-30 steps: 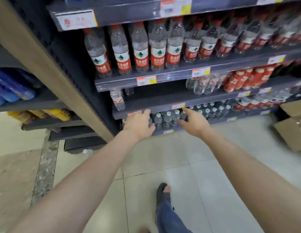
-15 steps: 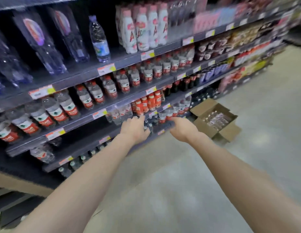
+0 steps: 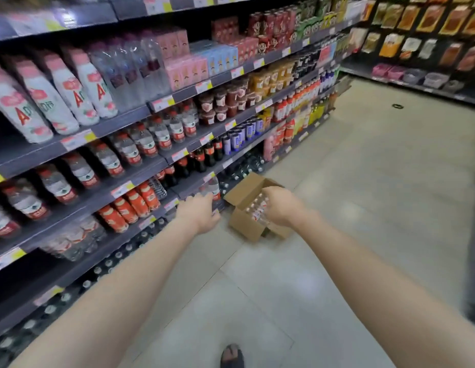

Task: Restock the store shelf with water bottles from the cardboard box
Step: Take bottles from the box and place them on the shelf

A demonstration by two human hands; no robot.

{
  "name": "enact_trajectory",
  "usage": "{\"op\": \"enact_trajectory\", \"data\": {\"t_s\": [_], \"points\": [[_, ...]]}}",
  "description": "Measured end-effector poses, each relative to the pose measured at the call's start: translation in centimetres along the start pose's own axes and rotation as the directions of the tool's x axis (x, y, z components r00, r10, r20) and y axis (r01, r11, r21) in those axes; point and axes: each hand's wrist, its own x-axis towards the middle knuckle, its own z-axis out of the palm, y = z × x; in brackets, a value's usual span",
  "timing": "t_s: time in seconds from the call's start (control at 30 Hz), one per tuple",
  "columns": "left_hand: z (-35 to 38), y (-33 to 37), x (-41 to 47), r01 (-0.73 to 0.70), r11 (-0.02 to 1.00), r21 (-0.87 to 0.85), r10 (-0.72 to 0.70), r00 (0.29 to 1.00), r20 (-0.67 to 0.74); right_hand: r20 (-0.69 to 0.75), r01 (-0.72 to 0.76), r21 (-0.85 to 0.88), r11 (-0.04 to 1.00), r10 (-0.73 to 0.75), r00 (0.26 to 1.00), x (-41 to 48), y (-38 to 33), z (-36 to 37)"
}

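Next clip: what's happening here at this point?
A person stands in a shop aisle with both arms stretched toward an open cardboard box on the floor beside the drinks shelf. The box holds water bottles. The right hand hovers in front of the box, the left hand in front of the shelf's lower tiers. Neither visibly holds anything, so no bottle is in hand yet.

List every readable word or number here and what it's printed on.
"A", in red, on the white pink-capped bottles, upper left shelf.
Labels on the water bottles: too blurred to read.
Text on the price tags: too blurred to read.
Print on the cardboard box: none visible.
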Motion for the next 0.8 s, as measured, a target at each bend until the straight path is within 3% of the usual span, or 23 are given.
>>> {"op": "enact_trajectory", "data": {"t_s": [0.23,0.37,0.63,0.8], "points": [[-0.4,4.7,17.7,0.037,0.994,-0.104,-0.035,0.999,0.017,-0.018,0.025,-0.04,0.999,-0.026,1.0,13.5,8.1,-5.7],[-0.1,7.5,29.9,0.023,0.998,-0.061,-0.021,0.999,0.033,0.071,0.035,-0.067,0.997,-0.03,0.997,24.1,12.0,-7.5],[1.0,11.3,47.1,0.117,0.989,-0.09,-0.098,0.976,0.194,0.256,0.112,-0.128,0.985,-0.076,0.964,43.7,18.6,-10.5],[4.9,10.2,57.2,0.279,0.951,-0.136,-0.242,0.94,0.24,0.432,0.23,-0.216,0.949,-0.118,0.894,59.9,23.1,-6.8]]}}
